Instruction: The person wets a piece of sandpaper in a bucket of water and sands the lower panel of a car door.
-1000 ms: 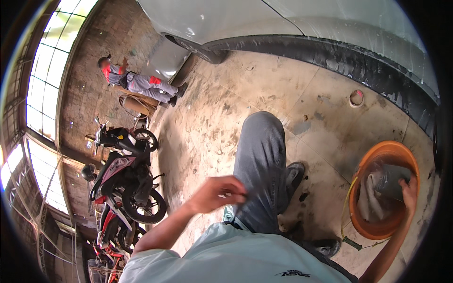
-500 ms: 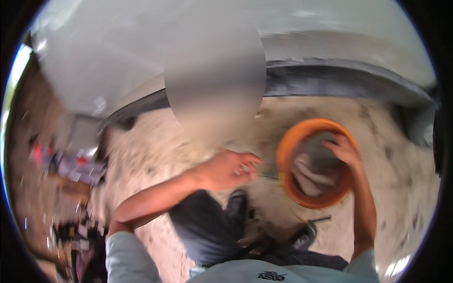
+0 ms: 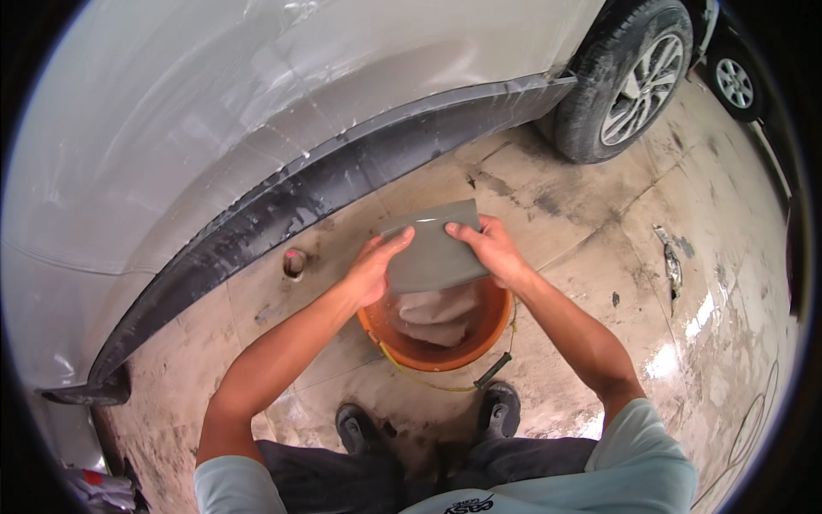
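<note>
A wet, dark grey sandpaper sheet is stretched between my hands above the bucket. My left hand grips its left edge, thumb on top. The right edge is pinched by my right hand, also with the thumb on top. The fingers beneath the sheet are hidden. Below is an orange bucket with water in it, its far side covered by the sheet. Pale, soft-looking pieces lie in the water, perhaps cloth; I cannot tell exactly.
A wet silver car body with a dark lower sill spans the far side, its wheel at upper right. A tape roll lies on the stained floor. The bucket's handle grip hangs near my shoes. A cable runs along the right.
My right hand has come out of the bucket, and both hands now hold the sandpaper sheet. The view has turned, bringing the bucket to the middle and the wheel into sight.
</note>
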A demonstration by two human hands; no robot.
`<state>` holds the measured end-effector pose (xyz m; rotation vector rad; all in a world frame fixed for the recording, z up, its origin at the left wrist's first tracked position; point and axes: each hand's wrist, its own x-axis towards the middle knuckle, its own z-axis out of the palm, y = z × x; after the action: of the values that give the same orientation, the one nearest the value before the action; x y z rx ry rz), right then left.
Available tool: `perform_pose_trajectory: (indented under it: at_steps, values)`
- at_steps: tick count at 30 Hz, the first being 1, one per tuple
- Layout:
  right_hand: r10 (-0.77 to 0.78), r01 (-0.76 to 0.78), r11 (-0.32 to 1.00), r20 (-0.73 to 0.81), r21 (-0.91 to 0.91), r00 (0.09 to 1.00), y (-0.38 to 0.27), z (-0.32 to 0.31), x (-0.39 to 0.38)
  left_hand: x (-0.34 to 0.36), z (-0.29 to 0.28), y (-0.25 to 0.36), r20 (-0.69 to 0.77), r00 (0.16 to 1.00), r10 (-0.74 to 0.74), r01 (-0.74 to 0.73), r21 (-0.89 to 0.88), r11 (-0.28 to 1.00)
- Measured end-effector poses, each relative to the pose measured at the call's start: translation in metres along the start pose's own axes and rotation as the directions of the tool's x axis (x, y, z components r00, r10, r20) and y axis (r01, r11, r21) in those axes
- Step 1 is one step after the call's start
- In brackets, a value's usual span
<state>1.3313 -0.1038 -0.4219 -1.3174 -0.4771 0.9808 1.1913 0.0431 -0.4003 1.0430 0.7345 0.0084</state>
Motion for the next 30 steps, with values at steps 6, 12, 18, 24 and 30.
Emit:
perform_pose_trajectory:
  at_steps: [6,12,18,24,30]
  values:
    - [-0.293,0.217,0.918,-0.198,-0.333,0.936,0.030,0.007,0.011,0.008,-0.030,-0.005,0.242,0.970,0.008,0.033,-0.166,0.986]
    - [-0.610,0.342,0.560,-0.096,-0.755,0.787,0.055,0.016,0.012,0.015,-0.057,-0.020,0.011,1.000,0.015,-0.017,0.181,0.983]
    - [-0.158,0.296,0.314,0.258,-0.902,0.953,0.061,0.017,0.005,0.004,0.005,-0.043,0.331,0.877,0.348,-0.380,0.922,0.081]
    - [0.159,0.492,0.242,0.534,-0.837,0.830,0.115,0.013,-0.005,0.031,-0.013,-0.120,0.293,0.955,0.053,-0.258,0.905,-0.339]
    - [0.575,0.503,0.042,0.433,-0.863,0.695,0.117,0.014,-0.016,0.041,-0.001,-0.140,0.351,0.935,0.044,-0.301,0.855,-0.422]
